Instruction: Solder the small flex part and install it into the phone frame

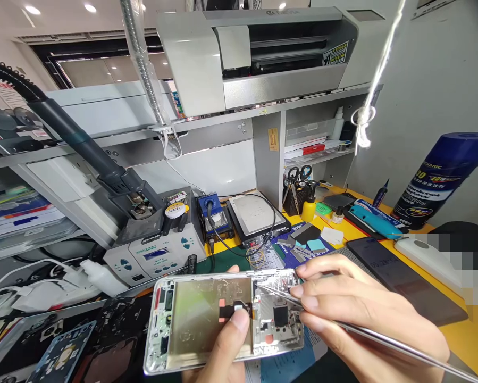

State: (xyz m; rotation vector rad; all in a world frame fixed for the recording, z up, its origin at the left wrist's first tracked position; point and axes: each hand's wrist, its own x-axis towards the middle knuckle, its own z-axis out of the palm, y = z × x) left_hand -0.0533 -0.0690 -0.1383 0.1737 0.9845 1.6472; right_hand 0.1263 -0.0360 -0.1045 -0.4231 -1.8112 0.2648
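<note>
Both hands are busy in the lower middle of the frame. My left hand (223,355) is gripping the opened phone frame (194,316) from underneath, thumb pressing down inside it next to a small orange-pink patch, so the thing is sitting tilted up off the bench. My right hand (362,319) is pinching a pair of tweezers (382,336) pen-style, tips poking into the upper right part of the frame's insides.

Handling-wise, I'm guessing it's light and pretty stiff, being mostly a bare metal shell. The polished rim is looking slippery though, and the little flex bits and board inside are looking fragile. I'd say the long edges are the place to grab it, not the middle.

Stuff I'm not seeing well:
- my left fingers are hiding under the frame
- the back end of the tweezers is running off the lower right corner
- the tips are getting lost in shiny clutter, so I can't tell if they're holding anything
- a pixelated patch is covering something at the right edge
- the loose covers (63,351) at lower left are getting cut off by the bottom edge

The hot air station (159,250) is sitting behind, left of centre.
</note>
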